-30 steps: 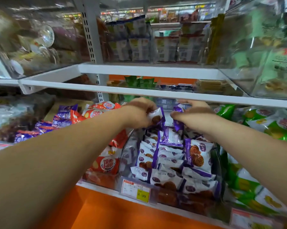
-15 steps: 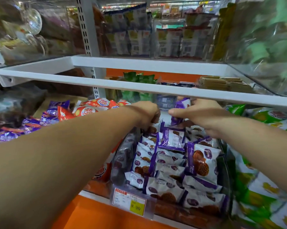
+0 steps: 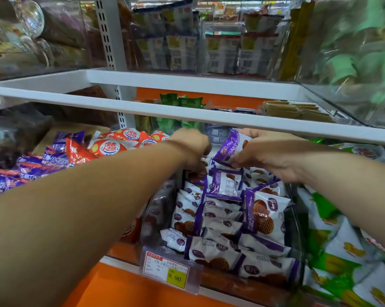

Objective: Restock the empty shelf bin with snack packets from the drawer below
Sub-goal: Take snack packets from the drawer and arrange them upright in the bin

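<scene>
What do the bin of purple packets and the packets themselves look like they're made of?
Bin: clear rigid plastic, probably acrylic; the packets show through its glossy curved wall. Purple packet pinched by the right hand: thin shiny plastic film, likely; it creases and catches light.

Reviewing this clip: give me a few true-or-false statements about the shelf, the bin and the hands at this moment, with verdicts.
1. The right hand holds a purple-and-white packet. True.
2. The clear bin is empty. False: purple-and-white packets fill much of it.
3. The price tag on the bin's front reads 9.90. True.
4. The left hand rests on the price tag. False: it reaches over the back of the bin.
5. Green packets lie right of the bin. True.
</scene>
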Demonstrator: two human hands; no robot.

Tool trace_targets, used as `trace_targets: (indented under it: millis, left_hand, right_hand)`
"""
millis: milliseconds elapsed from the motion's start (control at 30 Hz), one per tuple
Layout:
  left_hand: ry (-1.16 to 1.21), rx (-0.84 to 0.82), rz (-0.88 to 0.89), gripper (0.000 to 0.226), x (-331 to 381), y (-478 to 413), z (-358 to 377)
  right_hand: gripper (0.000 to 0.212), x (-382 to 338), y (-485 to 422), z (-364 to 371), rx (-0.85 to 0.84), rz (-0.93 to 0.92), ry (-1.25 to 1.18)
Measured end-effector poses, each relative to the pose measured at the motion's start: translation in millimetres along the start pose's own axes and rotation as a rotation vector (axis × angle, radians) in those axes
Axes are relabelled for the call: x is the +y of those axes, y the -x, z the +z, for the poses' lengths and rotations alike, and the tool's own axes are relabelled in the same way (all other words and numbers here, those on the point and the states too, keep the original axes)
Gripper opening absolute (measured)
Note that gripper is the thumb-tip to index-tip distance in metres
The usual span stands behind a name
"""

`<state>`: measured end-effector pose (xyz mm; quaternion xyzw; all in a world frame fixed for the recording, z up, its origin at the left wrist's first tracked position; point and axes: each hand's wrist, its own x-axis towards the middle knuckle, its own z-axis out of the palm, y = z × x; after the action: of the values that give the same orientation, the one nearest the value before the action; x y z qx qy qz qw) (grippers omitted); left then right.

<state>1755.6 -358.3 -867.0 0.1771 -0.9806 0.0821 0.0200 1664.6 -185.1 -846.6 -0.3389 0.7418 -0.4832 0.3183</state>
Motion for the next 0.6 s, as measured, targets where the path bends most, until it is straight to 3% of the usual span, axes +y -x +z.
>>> trace_targets:
  millis: [167, 300, 433, 600]
  left_hand:
    - [0.429, 0.122, -0.091, 0.037, -19.0, 25.2, -25.9]
    - [0.758, 0.02, -0.037, 0.006, -21.2, 36.4, -34.0]
    - [0.98, -0.067, -0.053, 0.027, -25.9, 40.6, -36.2]
    - [1.119, -0.098, -0.021, 0.026, -27.0, 48.4, -39.3]
  right_hand:
    - [0.024, -9.5, 2.7, 4.6, -0.01, 0.02, -0.053]
    - [0.019, -14.4, 4.3, 19.4, 0.011, 0.029, -0.131]
    - [0.029, -14.8, 5.1, 33.3, 0.063, 0.017, -0.319]
    - [0.034, -10.8, 6.4, 33.8, 0.014, 0.009, -0.365]
